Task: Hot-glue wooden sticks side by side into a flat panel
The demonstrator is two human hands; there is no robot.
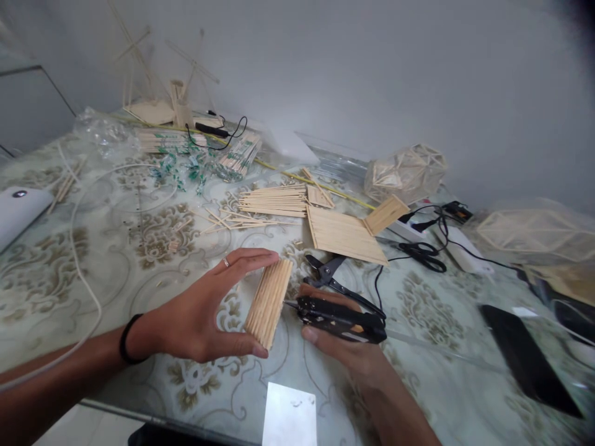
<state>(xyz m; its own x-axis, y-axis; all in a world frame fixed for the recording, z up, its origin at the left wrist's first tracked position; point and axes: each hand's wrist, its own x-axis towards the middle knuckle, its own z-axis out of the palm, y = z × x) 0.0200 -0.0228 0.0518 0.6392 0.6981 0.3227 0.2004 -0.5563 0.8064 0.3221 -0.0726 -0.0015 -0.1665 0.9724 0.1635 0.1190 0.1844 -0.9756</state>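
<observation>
My left hand [199, 316] grips a small panel of wooden sticks [268, 303] by its two ends, between thumb and fingers. The panel is tilted above the table, its sticks side by side. My right hand [344, 347] is wrapped round a black hot glue gun [341, 319]. Its pointed nozzle is at the panel's right edge; whether it touches cannot be made out. Just behind the glue gun lies a pair of dark cutting pliers [330, 272], partly covered by it. Beyond stands a larger stick panel with an upright piece [346, 232].
Loose sticks [274, 201] lie mid-table, packaged sticks [239, 155] farther back. Black scissors [423, 256] and a power strip [409, 230] with cables are to the right. A dark phone-like slab [530, 359] lies front right, a white card [289, 415] in front. Stick frames [406, 172] stand behind.
</observation>
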